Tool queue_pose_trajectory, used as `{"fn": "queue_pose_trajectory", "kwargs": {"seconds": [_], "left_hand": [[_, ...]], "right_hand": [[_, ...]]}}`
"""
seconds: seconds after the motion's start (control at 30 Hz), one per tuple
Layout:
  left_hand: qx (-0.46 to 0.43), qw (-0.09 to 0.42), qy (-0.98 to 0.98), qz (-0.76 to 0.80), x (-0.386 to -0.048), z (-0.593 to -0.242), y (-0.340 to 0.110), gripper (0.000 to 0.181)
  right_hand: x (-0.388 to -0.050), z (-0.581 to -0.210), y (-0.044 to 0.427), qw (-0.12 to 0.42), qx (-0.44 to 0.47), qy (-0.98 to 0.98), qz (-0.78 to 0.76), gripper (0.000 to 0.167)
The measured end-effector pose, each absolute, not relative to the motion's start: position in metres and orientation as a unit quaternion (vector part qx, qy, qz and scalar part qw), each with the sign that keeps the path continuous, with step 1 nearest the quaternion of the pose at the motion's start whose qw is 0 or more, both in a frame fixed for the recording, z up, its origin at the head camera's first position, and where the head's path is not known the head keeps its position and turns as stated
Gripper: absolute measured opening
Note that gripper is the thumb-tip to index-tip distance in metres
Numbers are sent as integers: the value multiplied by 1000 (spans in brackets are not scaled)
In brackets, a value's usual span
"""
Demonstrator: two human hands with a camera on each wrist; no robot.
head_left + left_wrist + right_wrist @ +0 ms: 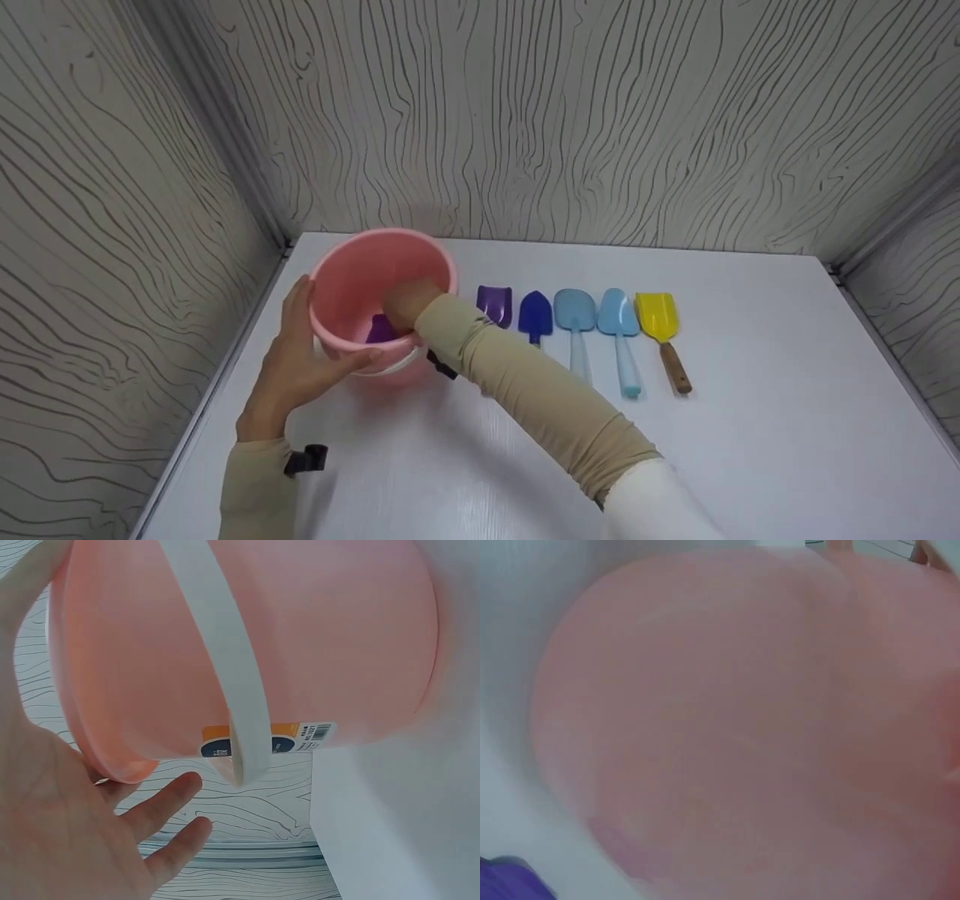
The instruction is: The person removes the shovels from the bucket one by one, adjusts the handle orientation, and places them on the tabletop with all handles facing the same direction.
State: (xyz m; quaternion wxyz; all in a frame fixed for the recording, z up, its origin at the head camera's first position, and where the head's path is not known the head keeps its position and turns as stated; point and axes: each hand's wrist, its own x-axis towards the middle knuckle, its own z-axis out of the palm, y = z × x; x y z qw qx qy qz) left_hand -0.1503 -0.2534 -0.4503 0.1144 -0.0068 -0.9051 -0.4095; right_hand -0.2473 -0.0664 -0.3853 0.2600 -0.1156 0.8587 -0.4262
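Note:
A pink bucket (330, 346) with a white handle (217, 637) stands at the left of the white table. My left hand (296, 371) holds the bucket's rim, thumb at the front and fingers at the left side. In the left wrist view some of its fingers are spread off the wall. My right hand (411, 301) reaches down inside the bucket. Beside it in there shows a purple thing (381, 330), its kind unclear. The right fingers are hidden, so I cannot see whether they grip it. The right wrist view is filled mostly by the bucket wall (705, 705).
Right of the bucket lies a row: a purple scoop (495, 304), a dark blue trowel (535, 313), two light blue scoops (575, 309) and a yellow shovel (658, 315) with a brown handle. Wood-patterned walls (525, 135) close the table's back and sides. My right forearm crosses part of the row.

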Motion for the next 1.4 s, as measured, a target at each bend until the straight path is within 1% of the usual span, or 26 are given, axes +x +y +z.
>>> {"fn": "queue_pose_trajectory", "kwargs": {"seconds": [0.03, 0.07, 0.1, 0.17, 0.23, 0.3, 0.37, 0.47, 0.7, 0.83, 1.07, 1.27, 1.4], "left_hand": [[-7, 115, -905, -410, -150, -450, -254, 138], [-6, 114, -905, -410, -150, -449, -254, 138], [-5, 113, -905, -410, -150, -449, -253, 139], [-3, 110, -906, -409, -151, -448, -253, 139], [0, 107, -908, -406, -151, -447, -253, 140], [2, 105, -909, -402, -151, -447, -252, 140], [4, 104, -911, -400, -150, -447, -253, 141], [3, 103, -911, -400, -149, -448, -253, 142], [2, 102, -909, -405, -148, -448, -254, 140], [-11, 108, -909, -403, -148, -449, -255, 140], [-17, 112, -910, -399, -150, -450, -256, 140], [-12, 108, -912, -395, -150, -449, -255, 140], [-11, 107, -913, -394, -150, -448, -254, 140]], "right_hand": [[-246, -385, -69, 252, -116, 862, -424, 23], [-245, -383, -72, 225, -143, 907, -327, 22], [-243, -382, -75, 202, -166, 929, -263, 20], [-240, -381, -85, 144, -217, 964, -63, 17], [-239, -382, -96, 74, -242, 958, 137, 19], [-237, -384, -104, 52, -253, 929, 265, 24], [-237, -386, -110, 51, -252, 907, 335, 30], [-236, -388, -112, 63, -258, 894, 361, 32], [-233, -378, -103, 32, -289, 891, 349, 32], [-238, -366, -97, 30, -292, 903, 314, 31], [-249, -344, -80, 46, -311, 927, 202, 11], [-259, -326, -64, 74, -341, 928, 132, 11], [-264, -315, -53, 81, -340, 933, 89, 13]]}}
